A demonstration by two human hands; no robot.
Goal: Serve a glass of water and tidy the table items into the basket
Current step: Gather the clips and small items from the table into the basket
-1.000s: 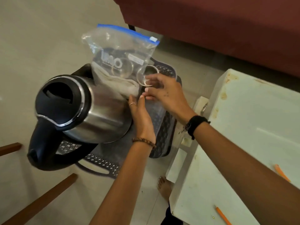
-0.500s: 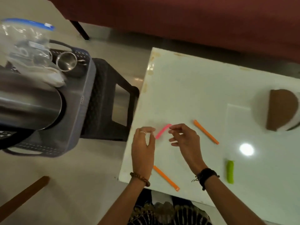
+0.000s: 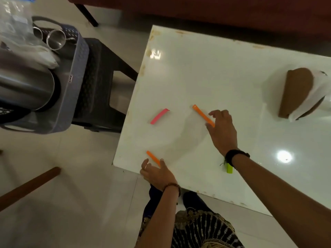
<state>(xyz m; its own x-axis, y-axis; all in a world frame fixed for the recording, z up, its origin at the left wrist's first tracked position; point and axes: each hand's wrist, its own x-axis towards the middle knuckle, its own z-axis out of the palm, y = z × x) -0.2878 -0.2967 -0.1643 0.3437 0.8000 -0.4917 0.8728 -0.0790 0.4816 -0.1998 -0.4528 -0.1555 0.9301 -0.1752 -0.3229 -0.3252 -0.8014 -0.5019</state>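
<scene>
Several coloured clips lie on the white table (image 3: 206, 72). My left hand (image 3: 156, 173) is at the table's near edge, thumb and fingers apart on either side of the near orange clip (image 3: 152, 157), whose end it touches. My right hand (image 3: 222, 130) hovers over the lower end of the far orange clip (image 3: 201, 112), fingers spread around it. A pink clip (image 3: 159, 116) lies free between them. A green clip (image 3: 229, 169) peeks out from under my right wrist. The grey basket (image 3: 77, 68) stands to the left.
The basket sits on a dark stool (image 3: 102, 74) and holds a steel kettle (image 3: 25, 86), a steel cup (image 3: 55, 40) and a zip bag (image 3: 12, 24). A brown and white object (image 3: 295, 92) lies at the table's right. A dark red sofa (image 3: 215, 8) runs behind the table.
My hands left the basket and came to the table. Half a second ago both were at the pink clip; now they have parted, the left to the near orange clip, the right to the far one.
</scene>
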